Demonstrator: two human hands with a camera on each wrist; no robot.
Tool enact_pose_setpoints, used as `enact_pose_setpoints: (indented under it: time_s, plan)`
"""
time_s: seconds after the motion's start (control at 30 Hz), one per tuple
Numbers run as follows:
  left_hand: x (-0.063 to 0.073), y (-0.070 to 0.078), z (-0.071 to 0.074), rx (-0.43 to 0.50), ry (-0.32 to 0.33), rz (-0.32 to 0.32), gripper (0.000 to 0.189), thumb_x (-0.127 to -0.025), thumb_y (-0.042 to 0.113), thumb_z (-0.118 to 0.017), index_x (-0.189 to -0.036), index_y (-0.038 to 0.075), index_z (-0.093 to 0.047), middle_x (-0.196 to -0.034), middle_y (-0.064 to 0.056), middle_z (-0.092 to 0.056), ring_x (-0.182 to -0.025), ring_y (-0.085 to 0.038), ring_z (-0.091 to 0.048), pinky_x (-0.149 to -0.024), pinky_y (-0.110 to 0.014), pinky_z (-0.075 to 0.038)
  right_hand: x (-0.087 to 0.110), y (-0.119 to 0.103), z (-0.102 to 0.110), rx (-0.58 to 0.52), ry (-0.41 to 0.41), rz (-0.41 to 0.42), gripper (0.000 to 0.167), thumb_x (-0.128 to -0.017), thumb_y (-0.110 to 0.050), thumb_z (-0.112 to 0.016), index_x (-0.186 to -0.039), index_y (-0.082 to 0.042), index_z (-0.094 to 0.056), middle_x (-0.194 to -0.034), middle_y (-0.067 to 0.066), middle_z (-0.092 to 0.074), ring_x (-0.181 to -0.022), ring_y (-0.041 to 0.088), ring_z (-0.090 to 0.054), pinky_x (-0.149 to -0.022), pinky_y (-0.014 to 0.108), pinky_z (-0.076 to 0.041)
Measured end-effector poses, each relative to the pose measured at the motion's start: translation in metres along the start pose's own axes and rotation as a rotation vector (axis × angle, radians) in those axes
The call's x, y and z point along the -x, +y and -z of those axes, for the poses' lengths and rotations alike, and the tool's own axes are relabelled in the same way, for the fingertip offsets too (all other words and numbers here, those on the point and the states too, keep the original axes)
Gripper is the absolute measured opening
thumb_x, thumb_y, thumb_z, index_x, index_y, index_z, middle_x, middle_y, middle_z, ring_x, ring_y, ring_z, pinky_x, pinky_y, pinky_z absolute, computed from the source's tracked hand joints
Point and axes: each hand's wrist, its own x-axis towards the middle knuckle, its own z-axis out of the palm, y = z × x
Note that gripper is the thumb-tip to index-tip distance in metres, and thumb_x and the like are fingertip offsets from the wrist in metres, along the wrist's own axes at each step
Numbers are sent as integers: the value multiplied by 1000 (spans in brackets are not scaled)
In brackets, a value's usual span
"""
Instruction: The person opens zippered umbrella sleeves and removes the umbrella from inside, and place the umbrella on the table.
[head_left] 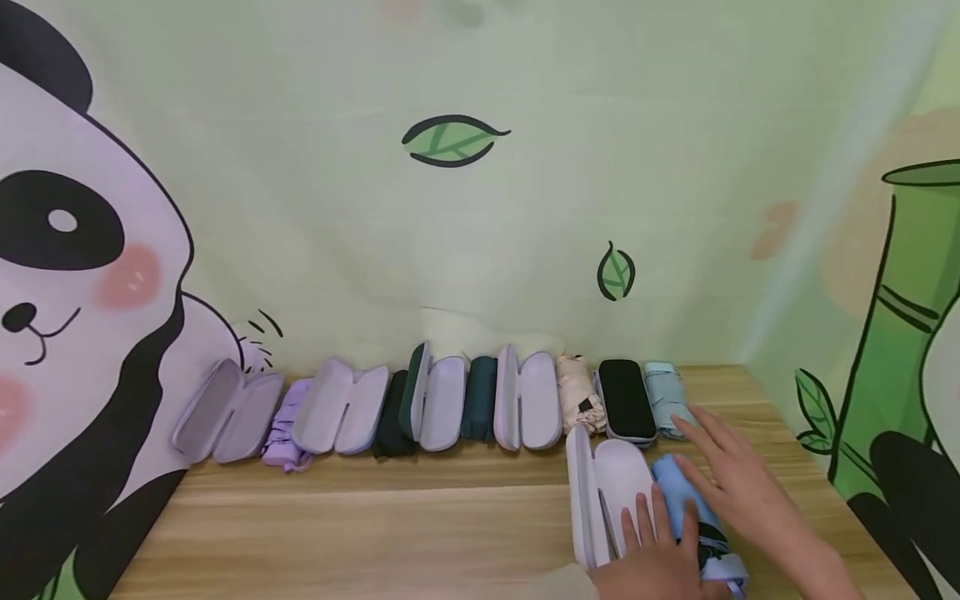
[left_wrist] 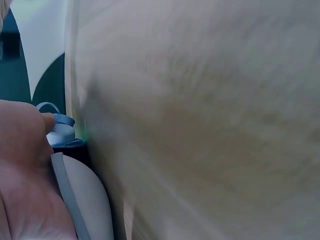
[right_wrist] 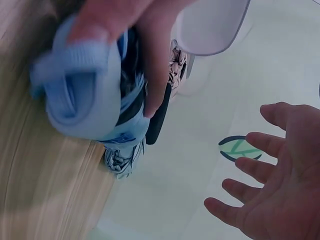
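Observation:
In the head view my left hand (head_left: pixel 654 554), fingers straight and spread, lies over the near end of an open pale hard case (head_left: pixel 626 471) and a folded blue umbrella (head_left: pixel 675 483). Its thumb touches the strap end of this umbrella in the right wrist view. My right hand (head_left: pixel 742 479) has extended fingers and holds nothing. Its fingertips overlap the lower end of a light-blue folded umbrella (head_left: pixel 663 392) in the head view, and its thumb points over the blue one. Left of that stands a black-topped case (head_left: pixel 626 396).
Along the back of the wooden table (head_left: pixel 375 533) runs a row of open cases and folded umbrellas, among them a purple umbrella (head_left: pixel 288 425), a dark green umbrella (head_left: pixel 480 398) and a beige patterned umbrella (head_left: pixel 577 392). Behind it hangs a printed cloth (head_left: pixel 337 208).

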Motion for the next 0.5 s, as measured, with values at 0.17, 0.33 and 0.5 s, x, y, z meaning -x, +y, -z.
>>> enact_pose_setpoints:
  time_s: [0.17,0.33,0.5]
  plan:
    - [-5,-2,11,84,26,47,89,-91,82,-35,-159,44,7,-170,-1,9,-156,-24,2,-123,-49,-11,-4,-2,-4,-6,2,23,55,-102,-30,-63,-149,-4,-50,-159,24,-34,-140,54,-32,-101,74,-31]
    - [-11,-4,14,104,55,16,91,-91,81,-36,-158,42,12,-170,-3,8,-156,-25,1,-123,-51,-12,-6,-6,-5,4,-20,14,54,-102,-30,-62,-148,-4,-51,-158,26,-34,-140,54,-32,-103,74,-30]
    - [-15,7,16,-55,104,-27,94,-88,87,-30,-158,40,11,-170,-1,4,-156,-23,4,-123,-48,-13,-16,-10,-1,-19,22,79,53,-101,-26,-64,-147,-3,-51,-157,25,-36,-138,53,-36,-101,71,-34]
